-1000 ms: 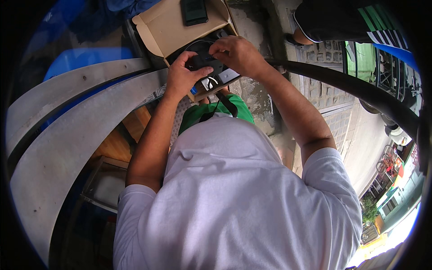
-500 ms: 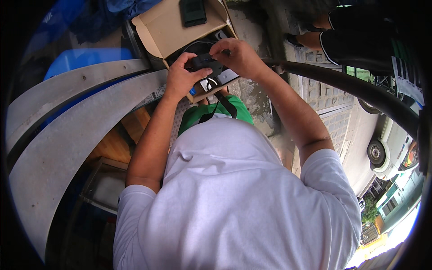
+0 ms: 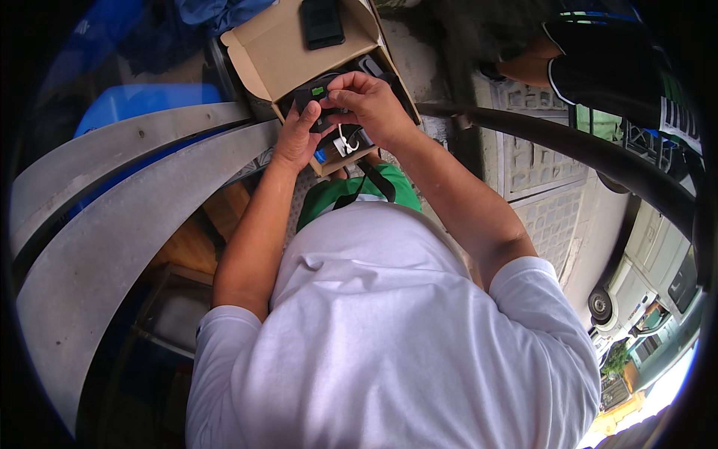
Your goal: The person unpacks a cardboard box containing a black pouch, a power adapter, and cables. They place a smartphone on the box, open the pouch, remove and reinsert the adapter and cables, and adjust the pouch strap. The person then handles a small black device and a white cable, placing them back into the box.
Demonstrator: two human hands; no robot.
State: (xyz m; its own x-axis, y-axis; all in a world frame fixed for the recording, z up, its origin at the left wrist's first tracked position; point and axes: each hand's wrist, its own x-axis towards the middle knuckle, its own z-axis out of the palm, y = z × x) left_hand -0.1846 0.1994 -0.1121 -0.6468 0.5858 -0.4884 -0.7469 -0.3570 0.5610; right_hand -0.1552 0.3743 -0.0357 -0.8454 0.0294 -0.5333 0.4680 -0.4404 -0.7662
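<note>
Above the open cardboard box point(image 3: 258, 56), my left hand point(image 3: 297, 141) grips a small black device point(image 3: 304, 96) from below, thumb up along its side. A bright green patch shows on the device's upper face. My right hand point(image 3: 380, 111) is at the device's right side, its thumb and forefinger pinched together close to the green patch. Whether anything small sits in that pinch is hidden. A white cable point(image 3: 343, 139) hangs beneath my hands, over the near part of the box. On the raised lid lies a dark phone-like device point(image 3: 322, 24).
Curved grey metal rails point(image 3: 112, 191) run along my left, near a blue plastic container point(image 3: 142, 101). To the right, a dark curved bar point(image 3: 568, 135) crosses over the pavement. Beyond it are a person in black shorts point(image 3: 598, 71) and a white vehicle point(image 3: 636, 277).
The black device has been turned, so its green patch now shows. My right hand has come lower and left against it. The white vehicle sits lower in the view.
</note>
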